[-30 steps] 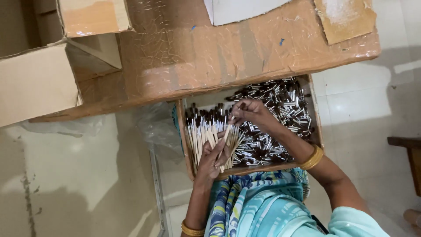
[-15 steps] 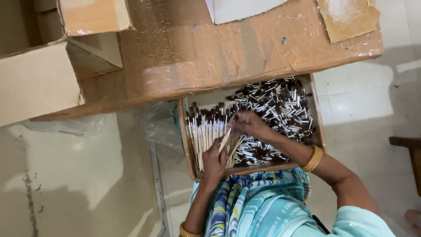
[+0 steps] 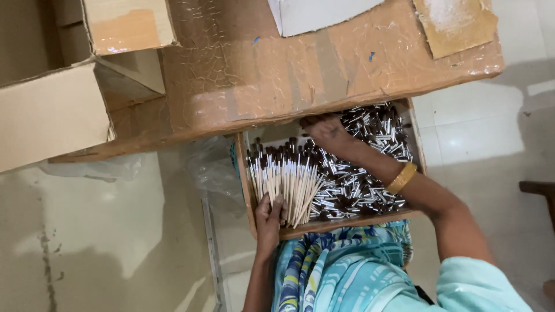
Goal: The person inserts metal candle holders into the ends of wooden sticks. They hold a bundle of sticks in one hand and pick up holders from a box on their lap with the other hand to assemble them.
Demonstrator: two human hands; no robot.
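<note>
A shallow wooden tray (image 3: 250, 190) is seen from above, resting at the person's lap, partly under the edge of a big brown cardboard sheet (image 3: 300, 75). The tray is filled with a heap of small brush heads (image 3: 358, 190), each with a shiny silver tube and a dark tuft. On the tray's left side a bundle of finished brushes (image 3: 289, 185) with pale wooden handles is held, dark tips pointing away from the person. The bottom ends of the handles are gripped by the left hand (image 3: 269, 216), its fingers curled around them near the tray's front wall. The right hand (image 3: 329, 134) is stretched out to the far side of the tray, lying palm down on the loose brush heads, just past the tips of the bundle; whether anything is pinched in its fingers cannot be told. A gold bangle (image 3: 402, 178) is worn on the right wrist. Open cardboard boxes (image 3: 52, 110) are seen at the upper left, and a pale tiled floor (image 3: 474, 133) lies beside the tray.
</note>
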